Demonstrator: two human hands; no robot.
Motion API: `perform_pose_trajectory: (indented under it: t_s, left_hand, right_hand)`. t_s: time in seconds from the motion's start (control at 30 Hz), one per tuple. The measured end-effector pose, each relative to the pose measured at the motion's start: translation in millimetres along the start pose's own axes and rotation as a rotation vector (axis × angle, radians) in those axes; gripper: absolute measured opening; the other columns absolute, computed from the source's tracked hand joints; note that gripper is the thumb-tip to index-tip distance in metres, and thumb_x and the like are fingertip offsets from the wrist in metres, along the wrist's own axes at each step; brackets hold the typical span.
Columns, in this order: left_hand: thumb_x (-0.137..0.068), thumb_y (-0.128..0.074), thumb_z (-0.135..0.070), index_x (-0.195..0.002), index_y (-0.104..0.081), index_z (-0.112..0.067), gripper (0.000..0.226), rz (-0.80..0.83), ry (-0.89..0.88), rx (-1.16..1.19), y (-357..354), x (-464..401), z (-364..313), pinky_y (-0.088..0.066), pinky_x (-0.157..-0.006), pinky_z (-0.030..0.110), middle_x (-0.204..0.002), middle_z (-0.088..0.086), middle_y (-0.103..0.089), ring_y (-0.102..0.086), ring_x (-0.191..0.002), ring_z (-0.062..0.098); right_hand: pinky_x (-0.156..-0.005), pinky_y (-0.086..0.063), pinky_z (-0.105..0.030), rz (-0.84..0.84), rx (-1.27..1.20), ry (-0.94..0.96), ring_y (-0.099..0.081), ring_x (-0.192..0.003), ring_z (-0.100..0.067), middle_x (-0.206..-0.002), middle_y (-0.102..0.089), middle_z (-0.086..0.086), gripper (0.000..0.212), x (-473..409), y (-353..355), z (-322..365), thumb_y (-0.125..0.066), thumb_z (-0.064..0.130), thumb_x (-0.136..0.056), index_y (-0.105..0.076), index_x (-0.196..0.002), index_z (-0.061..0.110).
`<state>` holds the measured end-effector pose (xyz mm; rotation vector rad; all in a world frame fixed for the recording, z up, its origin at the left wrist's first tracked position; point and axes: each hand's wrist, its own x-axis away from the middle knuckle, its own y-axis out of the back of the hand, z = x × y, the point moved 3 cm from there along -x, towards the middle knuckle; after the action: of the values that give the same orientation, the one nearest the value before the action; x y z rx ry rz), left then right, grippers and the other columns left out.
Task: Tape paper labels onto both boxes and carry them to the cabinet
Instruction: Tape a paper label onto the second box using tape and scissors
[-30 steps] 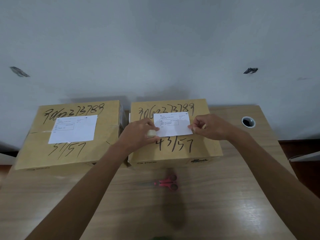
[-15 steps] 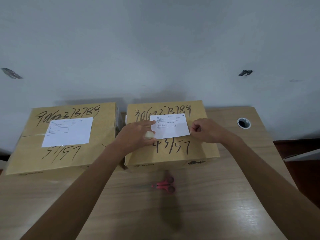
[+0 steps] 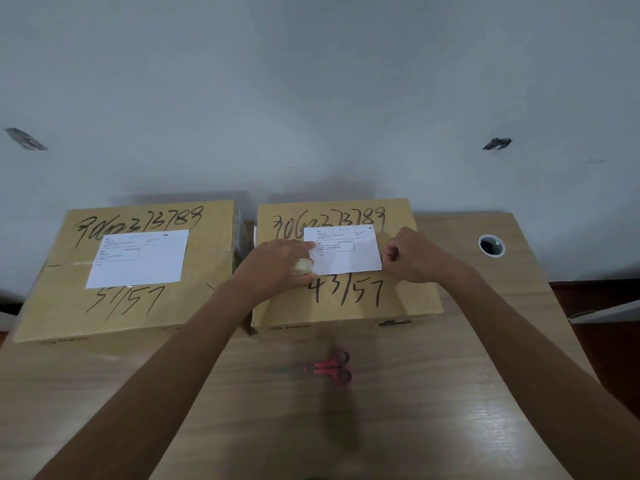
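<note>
So both boxes sit on the table (image 3: 450,427), uncarried. Left box (image 3: 52,306) wears its label (image 3: 138,259); right box (image 3: 408,303) has its label (image 3: 346,254) mid-taping. Left hand (image 3: 277,268) grips a tape roll (image 3: 302,266); right hand (image 3: 414,256) seems to pinch a strip's end. Scissors (image 3: 329,367) lie near.

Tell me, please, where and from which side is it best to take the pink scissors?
Probably grip the scissors by the pink loop handles, coming from above on the right. They lie flat on the table, handles pointing right and blades left, with bare wood all around them. Both hands are busy on the right box.
</note>
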<state>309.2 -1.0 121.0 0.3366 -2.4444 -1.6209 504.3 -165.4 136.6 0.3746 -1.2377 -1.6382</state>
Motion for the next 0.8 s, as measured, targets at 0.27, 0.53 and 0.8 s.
perform_pose_trajectory:
  t_s: [0.27, 0.53, 0.8]
  left_hand:
    - [-0.081, -0.065, -0.048, -0.113, -0.066, -0.022, 0.041, 0.011, 0.009, -0.012, -0.4, -0.5, -2.0, -0.045, -0.098, 0.041, -0.138, -0.009, -0.052, -0.051, -0.122, 0.016]
    - [-0.08, -0.067, -0.045, -0.111, -0.066, -0.02, 0.04, -0.005, 0.009, 0.004, -0.9, -0.4, -2.4, -0.045, -0.098, 0.04, -0.137, -0.007, -0.053, -0.052, -0.121, 0.016]
    - [-0.08, -0.066, -0.047, -0.111, -0.066, -0.021, 0.04, -0.002, 0.0, -0.013, -0.6, 0.7, -2.6, -0.046, -0.097, 0.04, -0.137, -0.007, -0.052, -0.052, -0.121, 0.015]
  right_hand:
    - [-0.058, -0.041, -0.024, 0.012, 0.053, -0.045, -0.048, -0.059, -0.009, -0.062, -0.059, -0.013, 0.018, -0.9, 1.6, 4.8, -0.06, 0.003, -0.078, -0.065, -0.064, -0.008]
    - [-0.075, -0.048, -0.037, 0.021, 0.197, -0.092, -0.045, -0.082, -0.02, -0.099, -0.064, -0.024, 0.023, 1.2, 3.4, 16.2, -0.056, 0.01, -0.084, -0.067, -0.087, -0.011]
    - [-0.071, -0.04, -0.029, 0.075, 0.273, -0.099, -0.05, -0.086, -0.025, -0.085, -0.058, -0.014, 0.019, 0.7, 2.5, 23.8, -0.056, 0.015, -0.086, -0.065, -0.08, -0.001]
